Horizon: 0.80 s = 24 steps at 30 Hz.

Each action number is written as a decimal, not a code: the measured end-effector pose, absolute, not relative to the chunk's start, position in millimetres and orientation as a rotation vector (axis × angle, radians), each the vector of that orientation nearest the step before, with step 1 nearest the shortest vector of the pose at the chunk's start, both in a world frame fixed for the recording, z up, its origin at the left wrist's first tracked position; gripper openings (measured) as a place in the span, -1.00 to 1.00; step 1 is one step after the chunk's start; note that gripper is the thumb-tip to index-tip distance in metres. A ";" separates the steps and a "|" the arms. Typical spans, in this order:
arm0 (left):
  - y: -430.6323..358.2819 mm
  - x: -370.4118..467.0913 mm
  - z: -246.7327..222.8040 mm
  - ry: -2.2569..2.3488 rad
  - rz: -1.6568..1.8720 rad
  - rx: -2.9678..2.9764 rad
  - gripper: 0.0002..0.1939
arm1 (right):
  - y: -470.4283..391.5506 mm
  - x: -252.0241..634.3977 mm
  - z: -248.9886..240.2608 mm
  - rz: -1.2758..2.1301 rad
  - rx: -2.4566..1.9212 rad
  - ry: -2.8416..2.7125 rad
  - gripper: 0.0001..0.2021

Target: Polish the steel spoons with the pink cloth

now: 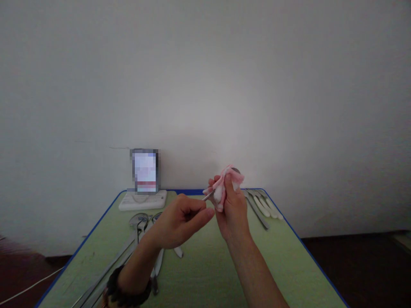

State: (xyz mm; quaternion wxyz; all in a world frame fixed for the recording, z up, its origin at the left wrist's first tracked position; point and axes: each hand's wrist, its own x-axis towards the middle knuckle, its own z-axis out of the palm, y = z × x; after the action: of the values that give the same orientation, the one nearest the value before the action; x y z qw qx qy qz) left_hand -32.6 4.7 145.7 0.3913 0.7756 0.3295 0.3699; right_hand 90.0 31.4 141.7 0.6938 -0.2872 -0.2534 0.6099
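Over the middle of the table, my left hand is closed on the thin metal handle of a spoon. My right hand grips a pink and white cloth, its thumb pressing the fabric around the spoon's far part. A bit of rounded dark metal shows past the cloth's upper edge; most of the spoon's head is covered. Beneath and beside my left forearm lie several long-handled ladles and other utensils, partly hidden by the arm.
Several pieces of cutlery with pale or metal handles lie at the table's back right. A blurred-out lit device stands on a white base at the back left. The green table has a blue edge and meets a plain wall.
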 end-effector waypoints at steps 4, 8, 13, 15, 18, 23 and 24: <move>5.9 -32.3 144.3 0.848 0.945 1.929 -0.54 | 32.7 88.9 139.2 1.409 -0.646 -0.614 -0.74; 7.0 -33.1 147.0 0.809 0.891 1.871 -0.54 | 39.8 109.4 140.6 1.455 -0.718 -0.859 -0.71; 6.6 -53.1 155.4 0.746 0.688 1.793 -0.54 | 38.9 160.3 150.3 1.505 -0.870 -1.489 -0.70; 4.9 -62.8 158.8 0.740 0.591 1.788 -0.57 | 34.9 174.0 154.6 1.457 -0.951 -1.788 -0.72; 2.6 -70.5 160.7 0.747 0.507 1.764 -0.64 | 27.9 179.6 161.5 1.359 -1.003 -2.063 -0.76; 3.1 -69.3 156.4 0.680 0.561 1.525 -0.72 | 17.6 171.5 175.2 1.097 -1.096 -2.337 -0.87; 3.1 -68.6 155.9 0.665 0.576 1.490 -0.74 | 16.2 170.3 177.1 1.054 -1.121 -2.377 -0.88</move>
State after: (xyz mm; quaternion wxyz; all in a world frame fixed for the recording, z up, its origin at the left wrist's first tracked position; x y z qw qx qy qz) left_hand -68.6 3.1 155.9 0.6485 0.6554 0.2926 0.2535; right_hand 170.3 16.2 177.1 0.1543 -0.3912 -0.8295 0.3677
